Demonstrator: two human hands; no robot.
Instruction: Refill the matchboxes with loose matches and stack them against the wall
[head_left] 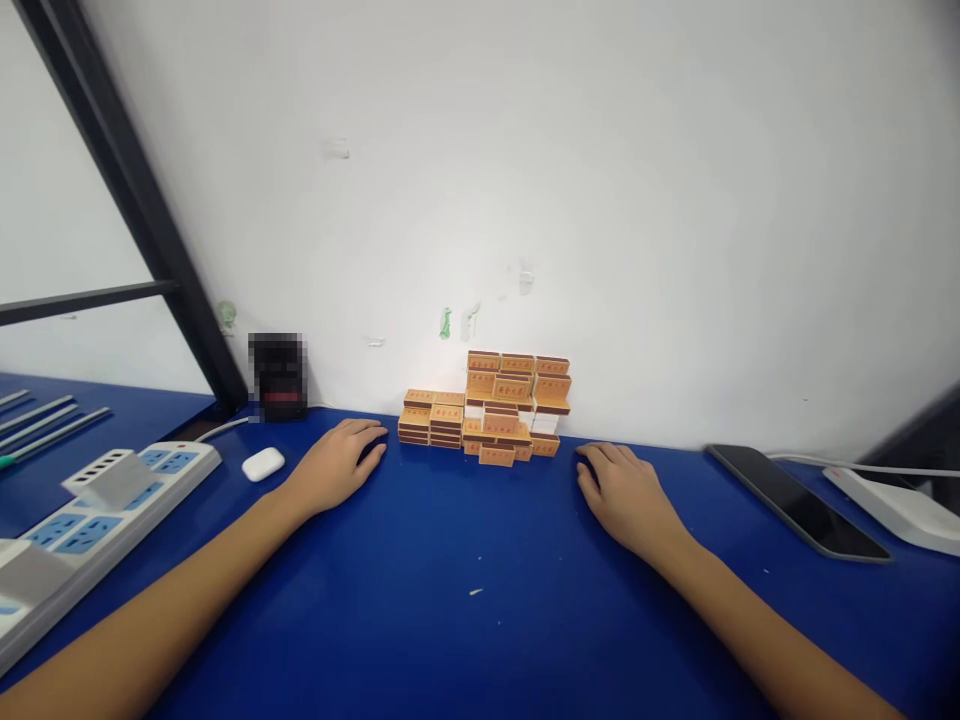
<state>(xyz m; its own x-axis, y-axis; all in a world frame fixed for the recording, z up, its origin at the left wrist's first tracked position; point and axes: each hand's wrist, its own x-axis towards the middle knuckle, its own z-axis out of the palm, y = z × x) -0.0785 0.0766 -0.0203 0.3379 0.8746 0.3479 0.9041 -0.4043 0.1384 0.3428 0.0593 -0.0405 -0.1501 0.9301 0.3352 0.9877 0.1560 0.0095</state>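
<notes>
My left hand [337, 465] lies on the blue table [450, 600], thumb and fingers apart, with nothing in it. Just right of its fingertips is a low stack of orange matchboxes [447, 413]. A taller, stepped stack of matchboxes [512, 386] adjoins it, set near the wall, with some boxes jutting forward. To the right of this stack rests my right hand [622, 490], palm down, thumb and fingers spread and holding nothing. Neither hand touches the matchboxes.
At the left are a power strip [161, 490] with chargers plugged in, a white earphone case [263, 464] and a blurred dark object [279, 376]. A phone [799, 502] and a white block [896, 508] with a cable lie at the right. A white wall [660, 250] stands behind.
</notes>
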